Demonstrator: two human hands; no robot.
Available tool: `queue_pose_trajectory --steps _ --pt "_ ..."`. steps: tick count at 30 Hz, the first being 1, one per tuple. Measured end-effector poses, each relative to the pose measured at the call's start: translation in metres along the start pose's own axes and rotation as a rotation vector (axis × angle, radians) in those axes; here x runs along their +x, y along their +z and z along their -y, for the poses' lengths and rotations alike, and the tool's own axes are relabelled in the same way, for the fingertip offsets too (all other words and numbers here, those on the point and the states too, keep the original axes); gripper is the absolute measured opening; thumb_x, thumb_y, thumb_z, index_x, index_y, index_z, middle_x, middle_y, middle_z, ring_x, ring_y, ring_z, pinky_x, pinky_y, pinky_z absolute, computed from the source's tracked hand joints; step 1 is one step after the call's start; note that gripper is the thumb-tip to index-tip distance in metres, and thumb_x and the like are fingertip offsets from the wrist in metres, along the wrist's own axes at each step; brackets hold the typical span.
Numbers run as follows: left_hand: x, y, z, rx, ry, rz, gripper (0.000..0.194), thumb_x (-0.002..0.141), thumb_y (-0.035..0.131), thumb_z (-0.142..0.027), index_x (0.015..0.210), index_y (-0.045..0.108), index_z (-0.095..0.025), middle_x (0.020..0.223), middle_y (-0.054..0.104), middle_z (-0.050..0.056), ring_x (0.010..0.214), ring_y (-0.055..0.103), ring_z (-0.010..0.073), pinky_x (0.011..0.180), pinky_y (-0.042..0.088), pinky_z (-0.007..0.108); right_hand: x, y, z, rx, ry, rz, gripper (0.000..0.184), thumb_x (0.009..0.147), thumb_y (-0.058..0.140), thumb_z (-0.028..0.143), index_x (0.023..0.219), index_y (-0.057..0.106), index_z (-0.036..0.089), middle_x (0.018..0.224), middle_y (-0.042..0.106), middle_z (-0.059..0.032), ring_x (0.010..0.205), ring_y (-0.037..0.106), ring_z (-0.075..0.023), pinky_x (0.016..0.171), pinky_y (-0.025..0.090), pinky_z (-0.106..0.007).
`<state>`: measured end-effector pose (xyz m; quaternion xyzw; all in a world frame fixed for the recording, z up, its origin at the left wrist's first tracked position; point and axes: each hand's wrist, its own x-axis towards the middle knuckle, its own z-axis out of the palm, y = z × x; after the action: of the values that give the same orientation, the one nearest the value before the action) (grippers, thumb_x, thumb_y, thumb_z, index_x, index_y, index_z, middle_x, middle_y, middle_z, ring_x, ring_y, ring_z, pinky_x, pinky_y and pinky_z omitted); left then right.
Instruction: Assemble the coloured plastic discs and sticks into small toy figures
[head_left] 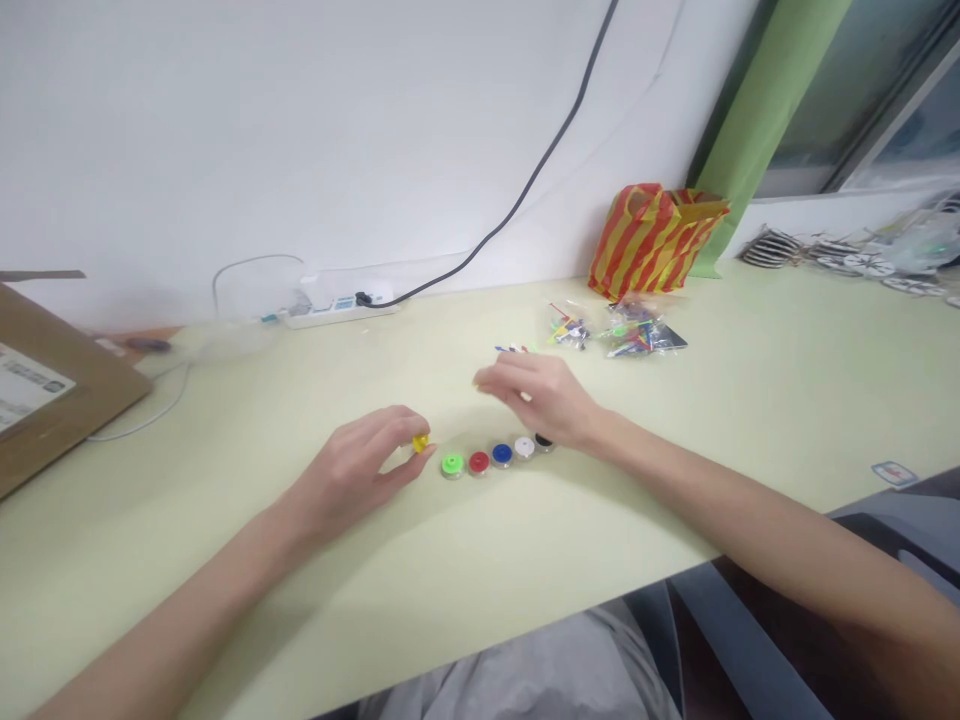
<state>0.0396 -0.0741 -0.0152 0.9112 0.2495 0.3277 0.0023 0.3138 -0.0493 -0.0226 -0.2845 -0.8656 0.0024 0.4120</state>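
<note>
Checking the left hand (349, 470): what does it hold?

A narrow pinch, thumb against fingertips, on a small yellow piece (421, 443). The piece sits just beside the green disc (452, 464), at the near end of the row.

Condition of the row?

Five small round discs in a line on the table (225, 600): green, red (478, 463), blue (502, 455), white (524, 447) and black (544, 442). The black disc sits close under the right wrist.

And the right hand (536, 398)?

Narrow, fingers curled, above the far end of the row. I cannot tell whether anything sits in it.

Handling note?

A fingertip pinch suits a piece this small. Working from above, with the wrists lifted, keeps the hands off the neighbouring discs.

Other items on the table?

Two clear bags of coloured sticks (568, 327) lie beyond the hands, and a striped carrier bag (652, 242) stands against the wall.
</note>
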Motion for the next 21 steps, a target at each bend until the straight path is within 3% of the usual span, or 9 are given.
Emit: queue_pose_trajectory --steps 5,9,14,21 --pt "0.0 0.009 -0.004 -0.003 0.072 0.062 0.011 0.098 0.052 -0.016 0.103 0.06 -0.022 0.089 0.07 0.005 0.074 0.067 0.0162 0.067 0.051 0.027 -0.005 -0.002 -0.058 -0.172 0.277 -0.164 0.034 0.107 0.039 0.025 0.122 0.069 0.017 0.087 0.06 -0.006 0.082 0.058 -0.0193 0.076 0.044 -0.03" --pt "-0.002 0.01 -0.001 0.001 0.086 0.052 0.013 0.097 0.055 -0.015 0.105 0.061 -0.023 0.091 0.07 0.006 0.076 0.067 0.0165 0.068 0.051 0.027 -0.009 0.001 -0.085 -0.341 0.443 0.001 0.047 0.102 0.035 0.013 0.143 0.059 0.012 0.104 0.062 -0.014 0.1 0.057 -0.0254 0.087 0.044 -0.035" --pt "-0.003 0.009 0.0 0.019 0.111 0.049 0.013 0.097 0.054 -0.013 0.105 0.06 -0.022 0.092 0.07 0.006 0.076 0.066 0.0163 0.069 0.05 0.027 -0.009 0.007 -0.088 -0.392 0.534 0.206 0.046 0.102 0.039 0.014 0.142 0.06 0.011 0.114 0.065 -0.0175 0.11 0.057 -0.0295 0.092 0.043 -0.038" --pt "-0.002 0.011 -0.003 0.018 0.138 0.078 0.013 0.098 0.053 -0.012 0.106 0.058 -0.021 0.092 0.069 0.006 0.077 0.065 0.0161 0.068 0.049 0.027 -0.007 0.001 -0.085 -0.337 0.591 0.18 0.037 0.102 0.043 0.018 0.126 0.07 0.014 0.115 0.068 -0.0138 0.103 0.062 -0.0245 0.089 0.043 -0.034"
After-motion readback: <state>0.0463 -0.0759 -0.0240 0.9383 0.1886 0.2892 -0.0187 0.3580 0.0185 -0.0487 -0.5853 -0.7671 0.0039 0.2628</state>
